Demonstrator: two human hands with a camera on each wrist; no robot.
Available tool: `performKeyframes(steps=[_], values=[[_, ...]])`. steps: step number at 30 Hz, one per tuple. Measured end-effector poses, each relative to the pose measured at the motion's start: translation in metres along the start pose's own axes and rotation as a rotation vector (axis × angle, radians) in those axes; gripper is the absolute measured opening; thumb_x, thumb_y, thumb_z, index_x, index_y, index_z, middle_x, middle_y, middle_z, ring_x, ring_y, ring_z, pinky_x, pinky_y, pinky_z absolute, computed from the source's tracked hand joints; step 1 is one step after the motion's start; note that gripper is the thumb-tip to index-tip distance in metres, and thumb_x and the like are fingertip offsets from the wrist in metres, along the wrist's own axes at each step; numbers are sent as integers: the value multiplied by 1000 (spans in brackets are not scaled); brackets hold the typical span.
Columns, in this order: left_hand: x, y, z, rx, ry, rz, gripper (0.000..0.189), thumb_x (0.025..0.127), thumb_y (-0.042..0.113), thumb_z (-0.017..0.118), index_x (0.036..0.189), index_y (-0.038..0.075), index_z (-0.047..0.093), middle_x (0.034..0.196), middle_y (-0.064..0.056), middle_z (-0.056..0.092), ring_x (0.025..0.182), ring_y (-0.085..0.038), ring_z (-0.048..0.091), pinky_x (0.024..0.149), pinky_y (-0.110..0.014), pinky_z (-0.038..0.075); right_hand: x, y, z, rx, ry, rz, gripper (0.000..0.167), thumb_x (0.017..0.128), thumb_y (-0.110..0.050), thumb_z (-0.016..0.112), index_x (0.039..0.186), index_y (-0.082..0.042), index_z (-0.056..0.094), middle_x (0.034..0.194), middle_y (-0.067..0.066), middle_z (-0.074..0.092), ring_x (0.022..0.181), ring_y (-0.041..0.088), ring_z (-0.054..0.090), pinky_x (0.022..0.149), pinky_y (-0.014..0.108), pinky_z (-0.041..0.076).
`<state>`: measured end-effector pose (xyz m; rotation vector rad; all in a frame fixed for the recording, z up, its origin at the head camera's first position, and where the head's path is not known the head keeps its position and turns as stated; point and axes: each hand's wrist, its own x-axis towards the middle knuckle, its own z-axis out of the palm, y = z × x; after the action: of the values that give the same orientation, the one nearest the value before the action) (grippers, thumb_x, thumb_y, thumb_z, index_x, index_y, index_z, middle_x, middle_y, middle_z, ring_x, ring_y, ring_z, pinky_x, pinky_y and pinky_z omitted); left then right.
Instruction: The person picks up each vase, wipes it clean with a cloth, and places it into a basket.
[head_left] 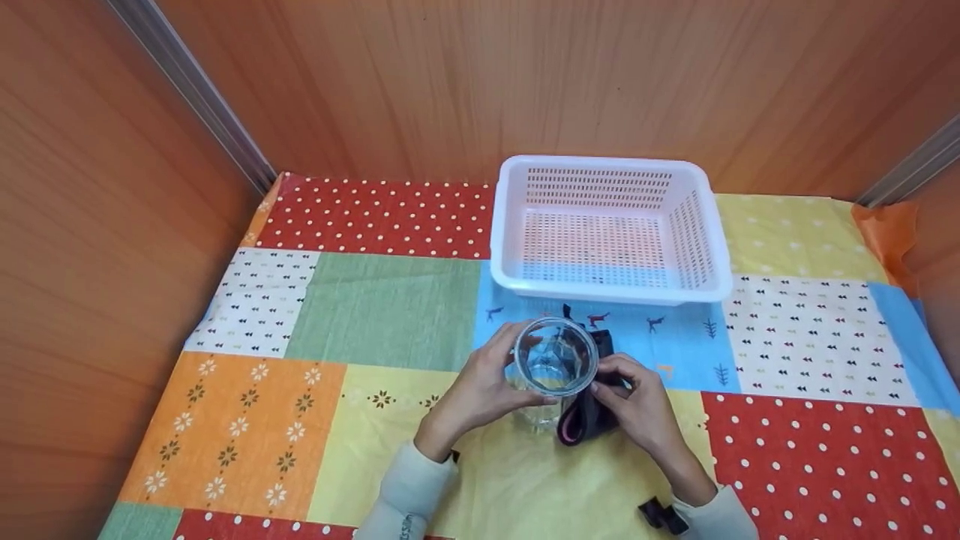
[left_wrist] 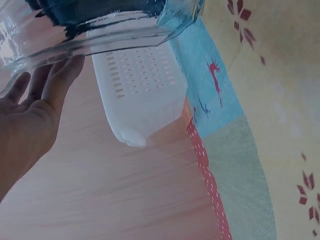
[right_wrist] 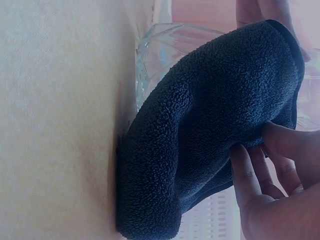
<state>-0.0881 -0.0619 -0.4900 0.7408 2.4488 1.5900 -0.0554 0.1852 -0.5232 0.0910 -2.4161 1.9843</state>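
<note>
A clear glass jar [head_left: 556,375] stands at the middle front of the table, its round mouth facing up. Curled round its left side, my left hand [head_left: 484,384] grips it with the thumb at the front; that hand [left_wrist: 35,112] is also under the glass [left_wrist: 112,40] in the left wrist view. Right beside the jar is a folded dark towel [head_left: 589,420] with a bit of pink at its fold. My right hand [head_left: 636,397] pinches the towel between thumb and fingers. Seen from the right wrist, the fuzzy towel [right_wrist: 200,120] hides much of the jar [right_wrist: 157,55].
Behind the hands stands a white plastic basket [head_left: 611,291] with slotted walls and nothing inside. A patchwork cloth [head_left: 397,307] covers the table. Wooden panels [head_left: 450,90] close off the back and the sides.
</note>
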Motion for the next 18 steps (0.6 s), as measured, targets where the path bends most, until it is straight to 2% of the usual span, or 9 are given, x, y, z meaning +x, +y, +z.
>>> performKeyframes(steps=[2,8,12,18], values=[[0,1,-2,-23,-10,-17,90,77,19,98,154,17,51,143,-1,58,135,-19,56,111,-41,53,0,0,0,6,2,4,26,87,22,71,104,3,77,109,15,71,103,9,67,86,22,61],[3,1,-5,-62,-15,-5,78,78,15,96,147,13,59,140,-6,60,135,-23,56,114,-44,50,-1,0,0,5,16,-32,27,87,21,72,106,3,78,109,16,71,103,9,67,86,21,61],[5,0,-5,-75,-23,-18,75,79,14,95,145,13,60,139,-7,63,134,-21,58,111,-46,53,-2,-3,-1,0,23,-71,26,87,19,73,107,3,79,108,17,71,103,9,66,84,21,61],[4,-1,-4,-77,-11,-8,75,79,11,95,145,9,60,138,-12,64,134,-25,59,108,-48,54,-1,-16,0,4,22,-122,24,86,19,74,104,4,78,107,13,72,103,8,67,82,22,62]])
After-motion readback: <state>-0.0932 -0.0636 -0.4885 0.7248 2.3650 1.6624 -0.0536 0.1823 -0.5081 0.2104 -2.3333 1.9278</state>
